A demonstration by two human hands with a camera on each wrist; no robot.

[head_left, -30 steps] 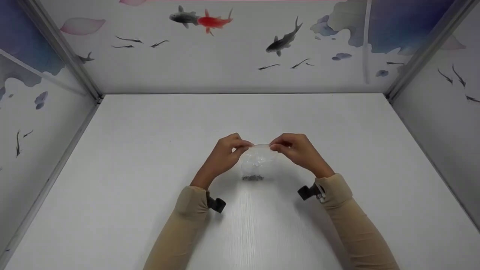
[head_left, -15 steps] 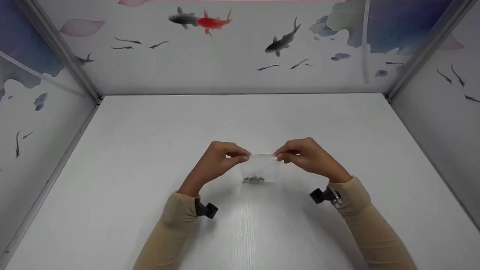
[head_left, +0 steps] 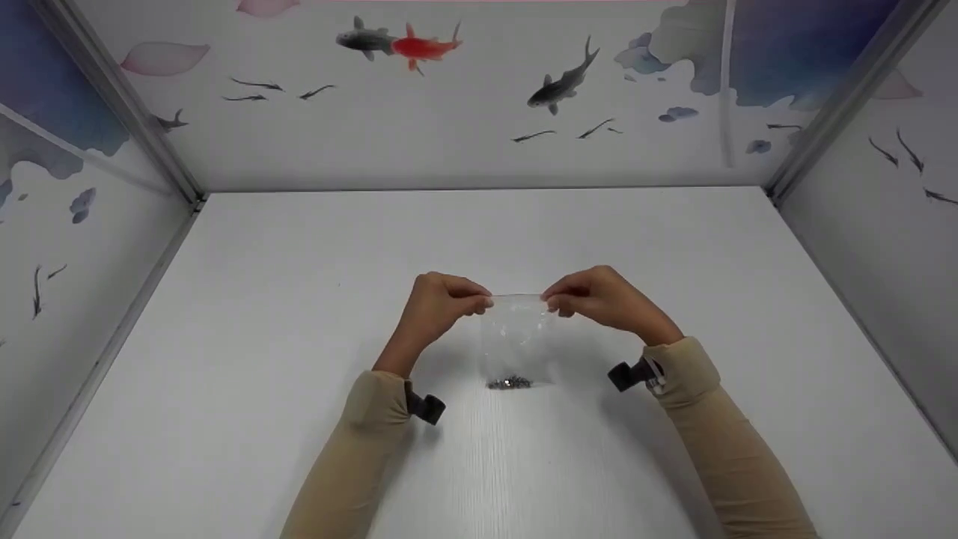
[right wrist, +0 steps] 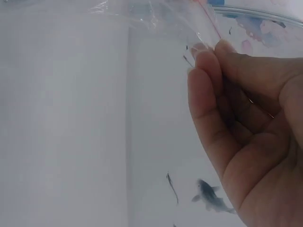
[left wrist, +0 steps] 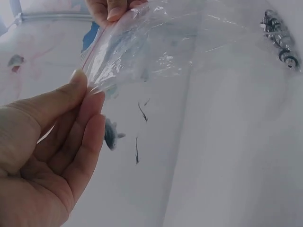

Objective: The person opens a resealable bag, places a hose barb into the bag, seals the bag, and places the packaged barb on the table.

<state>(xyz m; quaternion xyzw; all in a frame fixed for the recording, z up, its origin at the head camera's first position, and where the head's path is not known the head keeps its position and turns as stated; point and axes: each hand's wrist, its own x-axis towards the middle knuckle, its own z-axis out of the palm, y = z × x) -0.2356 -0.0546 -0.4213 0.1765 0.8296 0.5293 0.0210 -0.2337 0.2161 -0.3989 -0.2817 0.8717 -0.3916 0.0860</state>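
Note:
A clear plastic zip bag (head_left: 516,340) hangs stretched between both hands, its mouth edge uppermost. My left hand (head_left: 441,307) pinches the top left corner between thumb and fingers. At the opposite top corner, my right hand (head_left: 602,299) pinches the edge the same way. Small dark shiny metal pieces (head_left: 509,383), some ring-shaped, lie gathered along the bag's bottom, toward its left. A red line runs along the top edge of the bag (left wrist: 156,47) in the left wrist view. The right wrist view shows thumb and fingertips together on the bag's corner (right wrist: 206,28).
A white table (head_left: 299,419) lies under the hands. Upright panels printed with fish enclose it at the back (head_left: 479,150) and both sides, joined by metal corner posts. Black wrist cameras (head_left: 426,409) stick out inward from both sleeves.
The bag dipped toward me, then rose again and now hangs at fuller length, with the metal pieces lower in view. Both hands moved slightly outward, then back up, keeping their pinch.

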